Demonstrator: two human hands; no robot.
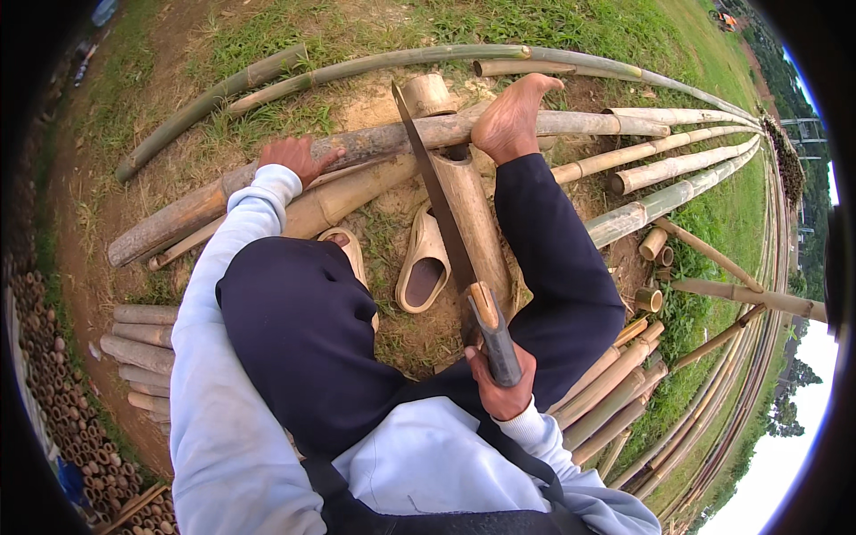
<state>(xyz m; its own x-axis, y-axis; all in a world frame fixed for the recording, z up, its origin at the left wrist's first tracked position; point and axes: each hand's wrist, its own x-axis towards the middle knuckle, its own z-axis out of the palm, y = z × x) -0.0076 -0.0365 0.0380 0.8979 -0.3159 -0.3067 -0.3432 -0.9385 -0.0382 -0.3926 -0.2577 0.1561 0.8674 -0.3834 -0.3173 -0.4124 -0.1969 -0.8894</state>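
Note:
In my right hand is the handle of a hand saw. Its long dark blade points away from me and crosses a bamboo pole that lies from left to right. My left hand rests on that pole, left of the blade, thumb stretched along it. On the pole's other side of the blade presses my bare right foot. Beneath the pole, a thick bamboo piece slants toward me, close to the blade. Whether the teeth have entered the pole cannot be made out.
A loose tan slipper lies below the blade. Cut bamboo lengths are stacked at left, more at right. Long poles stretch away to the right. A pile of short bamboo pieces fills the lower left.

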